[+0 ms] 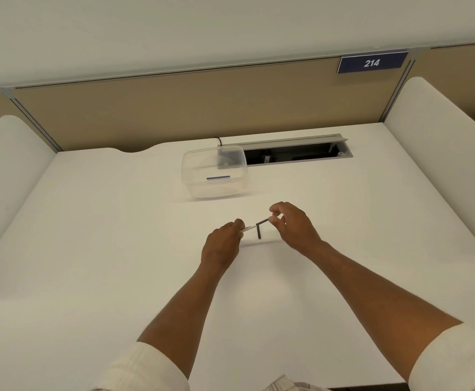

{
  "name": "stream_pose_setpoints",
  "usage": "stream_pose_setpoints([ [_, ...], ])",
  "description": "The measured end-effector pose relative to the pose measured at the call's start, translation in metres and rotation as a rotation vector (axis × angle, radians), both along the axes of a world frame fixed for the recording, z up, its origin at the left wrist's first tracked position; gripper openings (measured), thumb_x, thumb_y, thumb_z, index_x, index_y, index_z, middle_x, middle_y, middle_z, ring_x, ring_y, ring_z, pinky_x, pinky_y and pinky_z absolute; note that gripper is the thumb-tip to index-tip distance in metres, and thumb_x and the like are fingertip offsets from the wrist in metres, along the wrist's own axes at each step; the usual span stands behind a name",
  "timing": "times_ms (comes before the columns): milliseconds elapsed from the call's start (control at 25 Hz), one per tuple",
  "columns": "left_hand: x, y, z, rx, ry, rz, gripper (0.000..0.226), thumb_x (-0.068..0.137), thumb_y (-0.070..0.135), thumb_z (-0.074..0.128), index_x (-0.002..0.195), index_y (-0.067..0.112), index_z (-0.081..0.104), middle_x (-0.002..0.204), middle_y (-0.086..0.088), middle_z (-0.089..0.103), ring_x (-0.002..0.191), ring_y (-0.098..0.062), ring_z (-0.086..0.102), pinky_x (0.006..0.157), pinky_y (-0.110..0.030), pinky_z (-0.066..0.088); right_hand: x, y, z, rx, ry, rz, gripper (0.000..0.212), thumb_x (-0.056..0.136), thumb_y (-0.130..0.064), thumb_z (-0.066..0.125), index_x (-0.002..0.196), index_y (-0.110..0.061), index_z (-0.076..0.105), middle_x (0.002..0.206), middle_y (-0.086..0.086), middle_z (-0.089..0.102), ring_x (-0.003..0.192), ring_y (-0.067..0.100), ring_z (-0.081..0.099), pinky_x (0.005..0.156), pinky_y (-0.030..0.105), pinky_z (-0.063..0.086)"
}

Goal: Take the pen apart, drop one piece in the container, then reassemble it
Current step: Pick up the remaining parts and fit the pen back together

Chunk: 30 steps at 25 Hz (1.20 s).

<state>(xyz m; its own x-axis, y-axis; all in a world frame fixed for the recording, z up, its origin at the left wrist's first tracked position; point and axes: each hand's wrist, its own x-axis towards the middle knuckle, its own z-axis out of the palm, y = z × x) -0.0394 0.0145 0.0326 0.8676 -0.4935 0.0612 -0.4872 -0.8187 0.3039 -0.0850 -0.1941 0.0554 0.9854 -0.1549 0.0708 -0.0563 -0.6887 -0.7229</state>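
Left hand [221, 244] pinches white pen barrel [249, 228], right hand [291, 222] pinches black cap [262, 221], mid-bench [89, 249]. Clear container [213, 172] near far edge.

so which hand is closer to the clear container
Right. The right hand is just in front of the clear container and slightly to its right, pinching the pen's dark piece. The left hand, gripping the white barrel, sits further back toward the person.
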Motion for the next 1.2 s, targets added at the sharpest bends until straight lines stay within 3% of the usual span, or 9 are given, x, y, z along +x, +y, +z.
stream_pose_setpoints([
  [280,0.018,-0.002,0.002,-0.039,-0.017,0.055,0.010,0.097,0.020,0.048,0.101,0.020,0.039,0.088,-0.002,0.063,0.063,-0.031,0.047,0.055,-0.034,0.037,0.015,0.002,-0.008,0.017,-0.043,0.007,0.024,0.103,-0.028,0.043,0.095,-0.012,0.060,0.084,0.001,0.061,0.078,0.023,0.053,0.071,0.038,0.044],
  [760,0.039,0.000,-0.001,-0.009,-0.025,0.117,0.014,0.098,0.018,0.047,0.097,0.016,0.033,0.081,-0.004,0.059,0.056,-0.031,0.042,0.052,-0.033,0.034,0.033,-0.010,-0.039,0.049,0.211,-0.067,0.008,0.092,-0.020,0.059,0.097,-0.017,0.064,0.093,-0.004,0.067,0.086,0.018,0.059,0.075,0.031,0.046],
  [920,0.038,-0.001,0.003,0.016,-0.028,0.098,0.010,0.098,0.018,0.046,0.101,0.015,0.037,0.084,-0.006,0.060,0.059,-0.032,0.044,0.053,-0.036,0.039,0.028,-0.006,-0.044,0.094,0.300,-0.109,0.003,0.086,-0.022,0.064,0.088,-0.021,0.064,0.083,-0.004,0.065,0.079,0.018,0.059,0.072,0.031,0.048],
  [1080,0.041,0.006,-0.003,0.057,0.000,0.098,0.009,0.099,0.019,0.045,0.105,0.014,0.040,0.090,-0.006,0.062,0.064,-0.033,0.050,0.058,-0.041,0.046,0.031,0.008,-0.049,0.018,0.376,-0.110,0.014,0.079,-0.032,0.068,0.081,-0.021,0.059,0.073,-0.008,0.058,0.072,0.018,0.056,0.066,0.033,0.047],
  [1200,0.043,0.008,-0.001,0.063,-0.008,0.096,0.009,0.099,0.019,0.045,0.106,0.014,0.042,0.091,-0.006,0.063,0.065,-0.032,0.051,0.059,-0.041,0.047,0.034,0.020,-0.046,-0.122,0.365,-0.095,0.028,0.078,-0.044,0.070,0.086,-0.022,0.055,0.082,-0.009,0.056,0.078,0.014,0.053,0.066,0.030,0.040],
])
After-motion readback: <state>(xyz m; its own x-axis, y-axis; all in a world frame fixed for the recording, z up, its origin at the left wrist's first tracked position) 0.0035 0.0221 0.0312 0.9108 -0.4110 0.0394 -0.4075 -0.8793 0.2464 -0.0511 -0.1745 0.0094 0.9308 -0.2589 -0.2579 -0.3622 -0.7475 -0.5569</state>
